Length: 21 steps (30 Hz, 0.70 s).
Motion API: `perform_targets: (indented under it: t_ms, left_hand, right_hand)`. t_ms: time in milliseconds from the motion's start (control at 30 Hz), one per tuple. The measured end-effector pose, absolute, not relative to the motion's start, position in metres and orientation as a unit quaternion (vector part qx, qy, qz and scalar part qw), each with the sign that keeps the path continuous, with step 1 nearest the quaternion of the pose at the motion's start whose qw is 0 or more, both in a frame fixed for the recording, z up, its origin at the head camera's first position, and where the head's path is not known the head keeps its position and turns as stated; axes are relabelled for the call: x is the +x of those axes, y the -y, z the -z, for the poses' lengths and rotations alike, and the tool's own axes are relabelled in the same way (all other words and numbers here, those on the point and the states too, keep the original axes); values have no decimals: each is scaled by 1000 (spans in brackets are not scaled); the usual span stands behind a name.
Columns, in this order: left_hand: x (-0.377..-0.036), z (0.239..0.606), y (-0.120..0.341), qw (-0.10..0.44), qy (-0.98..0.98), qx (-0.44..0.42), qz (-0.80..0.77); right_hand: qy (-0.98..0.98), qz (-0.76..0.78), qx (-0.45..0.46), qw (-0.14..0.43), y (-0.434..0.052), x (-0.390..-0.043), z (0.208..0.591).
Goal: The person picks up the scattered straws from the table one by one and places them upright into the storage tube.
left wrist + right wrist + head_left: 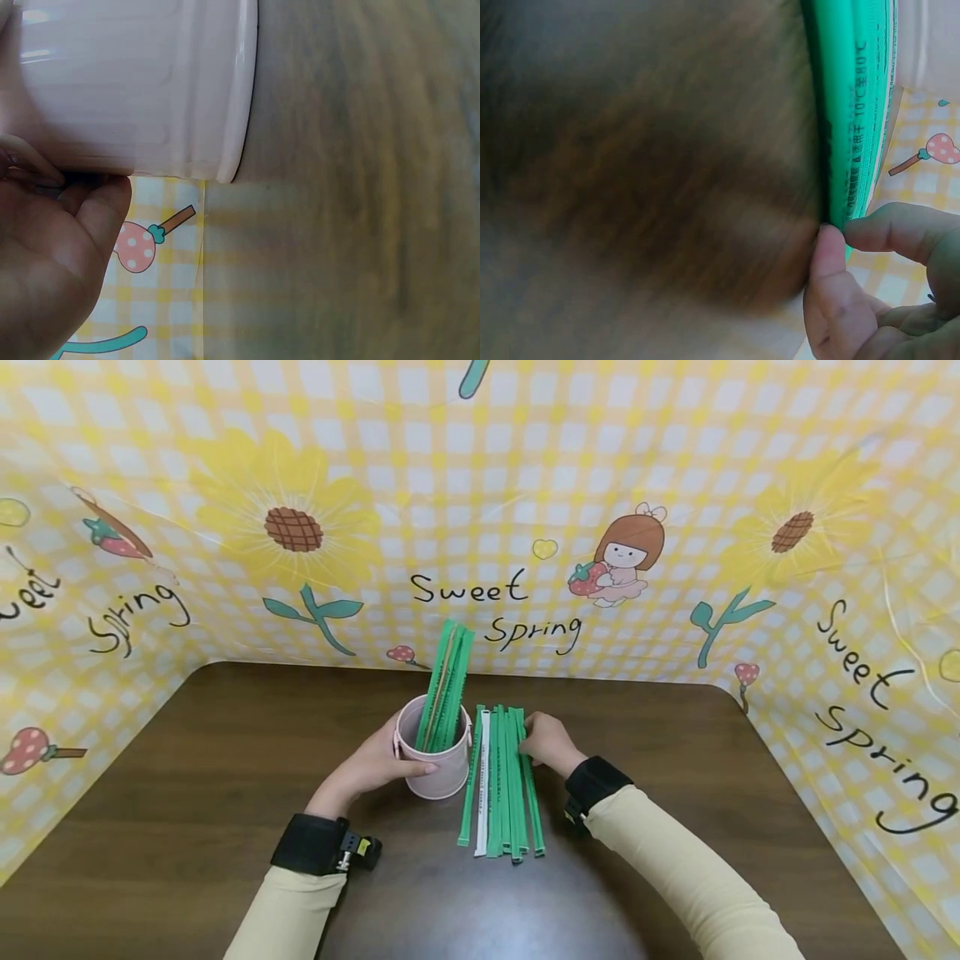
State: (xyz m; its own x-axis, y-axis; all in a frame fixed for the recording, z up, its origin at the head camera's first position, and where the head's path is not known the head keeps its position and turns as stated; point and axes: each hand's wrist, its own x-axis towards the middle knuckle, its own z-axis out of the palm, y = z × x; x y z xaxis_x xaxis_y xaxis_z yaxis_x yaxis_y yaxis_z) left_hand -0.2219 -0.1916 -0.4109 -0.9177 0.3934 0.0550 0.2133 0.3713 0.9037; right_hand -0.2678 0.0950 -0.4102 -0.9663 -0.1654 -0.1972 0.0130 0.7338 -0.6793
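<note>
"Sweet Spring" on backdrop (495,485) (repeated), "80°C" on green wrapper (855,112)

The person wears pale cream-yellow long sleeves (678,868) that reach to both wrists, each wrist wrapped in a broad black band (309,844), the left band carrying a small black and silver camera fitting (357,852) on its inner side, while both hands are bare, without rings or gloves.

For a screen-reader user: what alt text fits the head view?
A person's left hand holds a pink cup of green wrapped sticks on a brown table, while the right hand touches a row of green sticks lying beside it.
</note>
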Motion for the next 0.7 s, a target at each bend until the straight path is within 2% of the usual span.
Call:
perform_targets:
  t_ms: [433, 700]
  left_hand:
    - [-222, 407, 190, 92, -818, 181, -538]
    - [-221, 407, 191, 90, -819, 182, -537]
  right_hand:
    - [-926, 354, -37, 124, -103, -269, 405]
    - [-912, 392, -48, 114, -113, -272, 386]
